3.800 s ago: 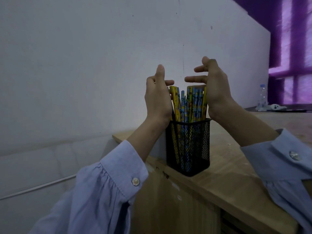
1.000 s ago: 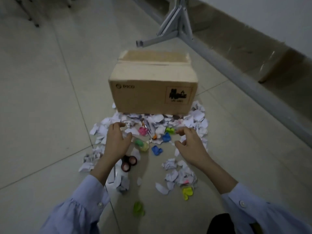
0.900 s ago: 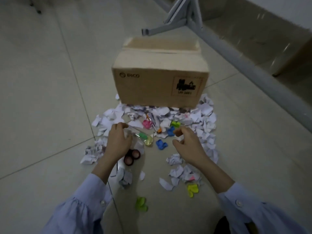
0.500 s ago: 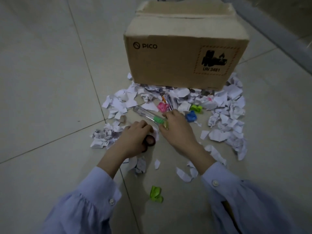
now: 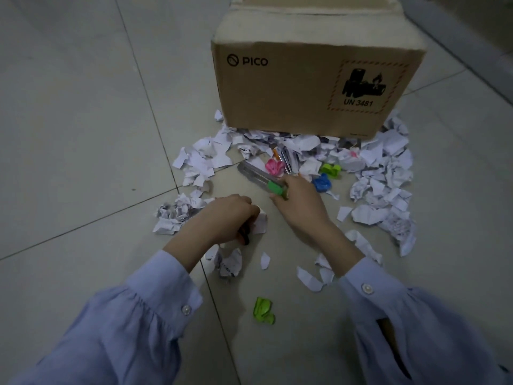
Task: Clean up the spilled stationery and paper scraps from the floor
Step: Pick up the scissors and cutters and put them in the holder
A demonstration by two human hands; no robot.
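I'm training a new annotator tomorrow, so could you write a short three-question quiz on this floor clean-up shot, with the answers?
1. True or false: both hands are empty.
2. Which colour of clip lies alone, nearest the sleeves? A pink, B blue, C green.
3. Fill in: the warning label on the cardboard box reads UN ____.

Key
1. False. The right hand pinches the utility knife at its green end, and the left hand curls over a dark item.
2. C, the green clip.
3. 3481.
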